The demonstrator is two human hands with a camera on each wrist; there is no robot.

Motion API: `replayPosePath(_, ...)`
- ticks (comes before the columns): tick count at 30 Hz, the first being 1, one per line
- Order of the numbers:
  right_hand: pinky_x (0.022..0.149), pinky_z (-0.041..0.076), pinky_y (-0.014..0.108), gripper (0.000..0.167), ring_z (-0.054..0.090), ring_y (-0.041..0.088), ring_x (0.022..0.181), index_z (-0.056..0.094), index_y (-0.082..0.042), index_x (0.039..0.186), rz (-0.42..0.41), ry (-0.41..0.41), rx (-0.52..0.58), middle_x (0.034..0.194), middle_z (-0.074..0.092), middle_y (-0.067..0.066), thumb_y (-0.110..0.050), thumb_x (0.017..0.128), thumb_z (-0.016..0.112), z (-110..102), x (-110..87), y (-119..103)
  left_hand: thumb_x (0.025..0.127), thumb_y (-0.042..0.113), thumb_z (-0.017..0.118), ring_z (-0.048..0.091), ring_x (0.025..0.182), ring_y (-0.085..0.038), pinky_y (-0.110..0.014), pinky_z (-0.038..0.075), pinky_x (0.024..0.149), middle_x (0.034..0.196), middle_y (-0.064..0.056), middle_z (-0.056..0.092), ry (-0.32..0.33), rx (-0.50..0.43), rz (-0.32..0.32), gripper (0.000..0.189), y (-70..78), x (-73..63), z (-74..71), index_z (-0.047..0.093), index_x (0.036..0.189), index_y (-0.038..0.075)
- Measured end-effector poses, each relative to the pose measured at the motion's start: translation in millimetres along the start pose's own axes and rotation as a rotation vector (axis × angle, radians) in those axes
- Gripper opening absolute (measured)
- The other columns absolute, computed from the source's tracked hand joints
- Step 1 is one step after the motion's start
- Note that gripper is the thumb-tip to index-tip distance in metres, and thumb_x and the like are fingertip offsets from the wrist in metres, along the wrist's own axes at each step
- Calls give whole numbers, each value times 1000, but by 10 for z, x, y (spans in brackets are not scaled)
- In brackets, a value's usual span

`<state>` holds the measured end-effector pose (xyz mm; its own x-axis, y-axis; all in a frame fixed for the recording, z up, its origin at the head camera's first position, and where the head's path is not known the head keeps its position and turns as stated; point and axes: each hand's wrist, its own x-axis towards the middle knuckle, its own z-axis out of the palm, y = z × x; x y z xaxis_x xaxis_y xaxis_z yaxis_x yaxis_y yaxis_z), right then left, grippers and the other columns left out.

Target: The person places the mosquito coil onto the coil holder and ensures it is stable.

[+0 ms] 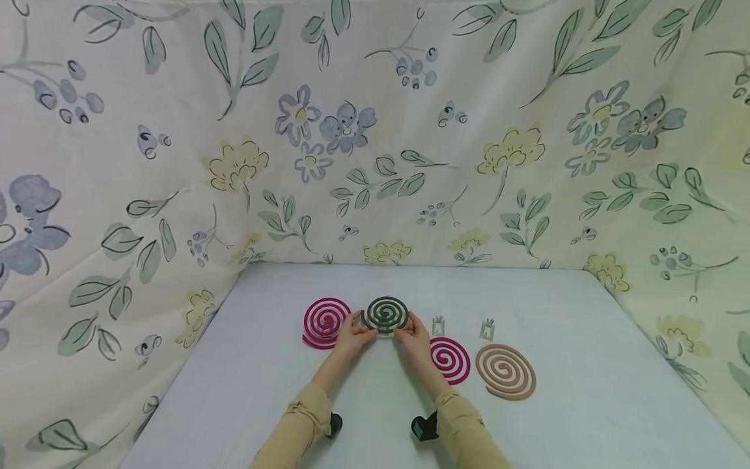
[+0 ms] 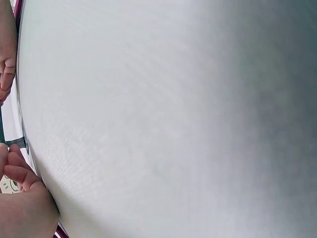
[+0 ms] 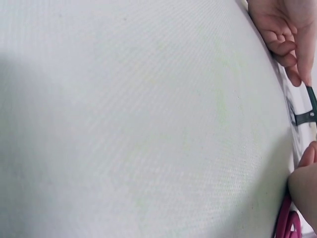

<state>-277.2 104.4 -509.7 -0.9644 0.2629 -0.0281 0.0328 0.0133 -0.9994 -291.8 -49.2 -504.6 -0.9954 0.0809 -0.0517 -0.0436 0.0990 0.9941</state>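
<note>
A dark green mosquito coil (image 1: 385, 314) is held between both hands near the middle of the table. My left hand (image 1: 353, 337) pinches its left edge, and my right hand (image 1: 415, 337) pinches the right edge. Partly behind the left hand lies a magenta coil (image 1: 319, 301). Another magenta coil (image 1: 454, 360) lies beside the right wrist, which covers part of it. In the right wrist view, a small dark piece (image 3: 304, 117) shows by the green coil's edge between the hands; its kind is unclear.
A tan coil (image 1: 506, 371) lies to the right of the magenta one. Two small metal coil stands (image 1: 438, 326) are on the white table (image 1: 263, 378) beyond these coils. A floral cloth (image 1: 375, 143) hangs behind the table and along its sides.
</note>
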Motion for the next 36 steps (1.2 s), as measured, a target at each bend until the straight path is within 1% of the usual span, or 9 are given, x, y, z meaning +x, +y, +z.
replayPosePath(3,57,38,13,62,42,6,69,39,9,138,-2,7,-8,79,45,-1,3,81,63,0,3,8,82,2,69,51,64,-2,-15,44,63,70,3,59,16,2,1,67,-39,27,14,33,139,-8)
replayPosePath(8,58,38,14,62,42,6,69,40,8,138,-8,16,-20,79,45,-2,2,80,62,8,11,24,83,2,68,51,63,-1,-15,44,63,68,6,57,21,-6,-4,67,-26,36,20,33,139,-7)
replayPosePath(16,58,37,15,61,41,7,68,41,7,137,-21,34,-41,77,45,-2,2,81,61,12,-9,4,83,-1,66,50,63,-5,-17,44,64,76,-13,61,-3,-13,-18,66,217,-120,-6,32,138,-12)
replayPosePath(19,58,36,14,60,40,6,68,42,8,136,-30,47,-51,77,44,-2,2,80,62,20,-15,-12,83,-2,65,50,64,-6,-17,44,64,78,-17,61,-3,-2,-15,65,246,-145,-5,32,137,-12)
replayPosePath(25,58,36,15,59,40,6,68,43,10,135,-28,62,-68,76,45,-1,3,79,63,33,-32,-27,82,-1,68,50,63,-4,-16,43,64,72,-5,60,12,-2,-10,67,49,-19,5,33,138,-9)
replayPosePath(28,59,36,18,59,41,8,68,45,9,133,-58,69,-54,76,46,0,1,77,63,37,-27,14,81,2,69,50,63,-2,-16,45,67,71,0,60,27,19,-13,68,-39,33,10,34,139,-6)
replayPosePath(30,57,36,18,58,41,9,67,48,7,131,-121,75,-12,74,47,-1,-2,77,63,41,-4,85,81,2,70,50,63,-2,-17,45,68,70,2,60,33,28,-13,68,-54,44,12,35,139,-5)
replayPosePath(33,57,35,20,56,41,11,66,49,8,130,-164,88,4,73,47,0,-3,76,63,48,7,125,81,2,70,51,63,-2,-17,44,68,67,5,59,38,29,-14,68,-51,40,9,36,139,-4)
replayPosePath(36,57,35,19,55,41,9,66,50,8,129,-139,113,-10,73,47,-1,-2,76,62,68,0,101,81,0,69,50,62,-1,-16,44,66,65,7,57,33,14,-5,67,-43,37,9,35,139,-5)
